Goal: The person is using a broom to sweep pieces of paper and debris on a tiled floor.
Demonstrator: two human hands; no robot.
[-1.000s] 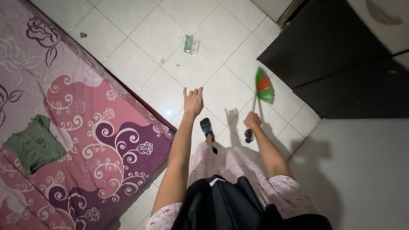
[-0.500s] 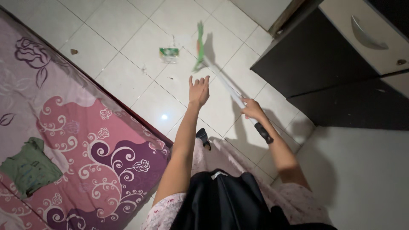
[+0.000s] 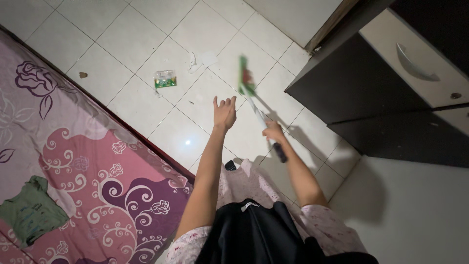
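Right hand: the right hand [image 3: 273, 132] is closing around the one white-handled broom with green and red bristles [image 3: 257, 108], gripping its shaft just above the black end grip.
Left hand: the left hand [image 3: 224, 112] is holding nothing; it is reaching forward over the floor with its fingers [image 3: 221, 102] loosely spread and curled.
Broom: its blurred bristle head is pointing away from the person, over the white tiled floor [image 3: 146, 44], and the shaft is slanting back to the right hand.
Litter, counted: one green and white wrapper [image 3: 165, 78] is lying on a tile well left of the bristles; one crumpled white scrap of paper [image 3: 201, 59] is lying just beyond it; one small brown crumb [image 3: 83, 75] is lying near the bed edge.
Bed: one pink and purple floral mattress [image 3: 93, 166] is filling the left side, with one green cloth [image 3: 30, 215] lying on it.
Furniture: one dark cabinet with a pale drawer front and one curved metal handle [image 3: 415, 66] is standing at the right.
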